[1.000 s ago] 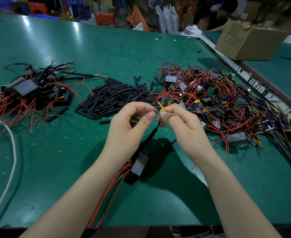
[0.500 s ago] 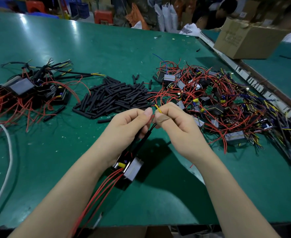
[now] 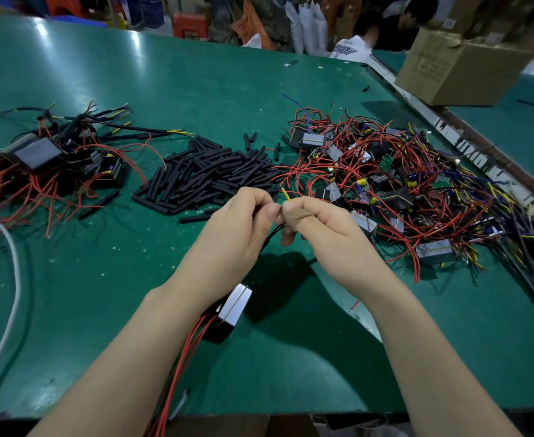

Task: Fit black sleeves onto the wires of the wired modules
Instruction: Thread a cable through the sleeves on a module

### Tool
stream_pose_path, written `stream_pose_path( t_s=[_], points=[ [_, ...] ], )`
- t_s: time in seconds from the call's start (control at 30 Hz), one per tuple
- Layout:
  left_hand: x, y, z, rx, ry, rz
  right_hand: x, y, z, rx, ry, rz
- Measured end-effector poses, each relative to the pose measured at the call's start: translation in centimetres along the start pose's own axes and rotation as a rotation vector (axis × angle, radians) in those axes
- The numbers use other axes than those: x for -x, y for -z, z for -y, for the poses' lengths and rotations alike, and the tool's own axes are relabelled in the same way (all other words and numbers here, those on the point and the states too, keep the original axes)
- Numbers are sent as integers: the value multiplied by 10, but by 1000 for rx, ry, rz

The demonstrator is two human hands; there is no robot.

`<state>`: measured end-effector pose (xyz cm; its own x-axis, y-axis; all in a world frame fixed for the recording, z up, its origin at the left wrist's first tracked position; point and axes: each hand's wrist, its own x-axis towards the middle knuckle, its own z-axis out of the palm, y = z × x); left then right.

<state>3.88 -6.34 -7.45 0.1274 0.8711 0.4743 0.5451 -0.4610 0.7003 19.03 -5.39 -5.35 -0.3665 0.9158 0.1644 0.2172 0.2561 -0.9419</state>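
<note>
My left hand (image 3: 238,228) and my right hand (image 3: 320,230) meet fingertip to fingertip above the green table (image 3: 196,77). Between them runs a black sleeve (image 3: 273,232) on a wire; both hands pinch it, and the wire's yellow tip (image 3: 285,194) sticks up past my right thumb. The wire's module (image 3: 235,305), a grey-faced black block, hangs below my left wrist with red leads trailing toward me. A heap of loose black sleeves (image 3: 208,175) lies just beyond my hands.
A tangle of unsleeved modules with red, yellow and blue wires (image 3: 401,184) fills the right side. Modules with sleeved wires (image 3: 48,156) sit at far left. A white cable (image 3: 10,279) curves along the left edge. A cardboard box (image 3: 458,70) stands at back right.
Both hands have drawn closer together and moved slightly away from me along the wire. The module has swung lower beneath my left wrist.
</note>
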Motion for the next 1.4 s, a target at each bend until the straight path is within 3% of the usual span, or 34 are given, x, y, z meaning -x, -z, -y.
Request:
stream_pose_path(
  t_s=[0.33,0.5,0.7,0.93,1.17,1.4],
  points=[
    [1,-4,-8,-212,-23,-95,0,-6,4,53,10,-42],
    [0,-3,-7,66,45,-61,-1,-8,3,191,118,-91],
    [-6,3,-12,660,361,-14,-2,-6,-5,266,214,-141],
    [-8,6,-10,780,563,1,-3,-5,-9,405,323,-182],
    [-8,7,-11,859,592,44,-3,-5,-10,385,315,-162],
    [-8,7,-9,717,581,21,-3,-9,-12,506,253,-178]
  ],
)
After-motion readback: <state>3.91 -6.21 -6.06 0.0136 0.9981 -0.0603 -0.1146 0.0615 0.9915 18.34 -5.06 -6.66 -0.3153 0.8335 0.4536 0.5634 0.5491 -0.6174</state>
